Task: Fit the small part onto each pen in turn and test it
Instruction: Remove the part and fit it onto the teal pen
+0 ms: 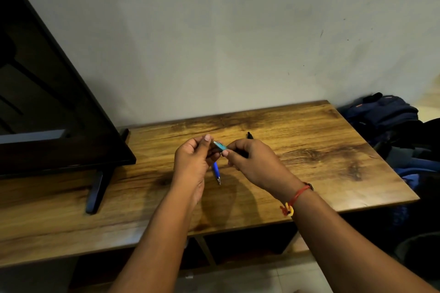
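Dim, warm indoor light comes from above and ahead, so the left hand (192, 160) and right hand (253, 162) throw soft shadows toward the lower centre of the bench (321, 150). The small part (219, 145) pinched between them is smeared; the blue pen (216, 172) below looks sharper. Wide-angle distortion bows the bench edge and tilts the dark screen (47, 102) at left. The lower corners are murky.

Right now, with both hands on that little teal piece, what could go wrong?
The teal part is only pinched between fingertips of the left hand and right hand; it might slip and drop onto the table. The blue pen shows just below the hands and could get knocked away.
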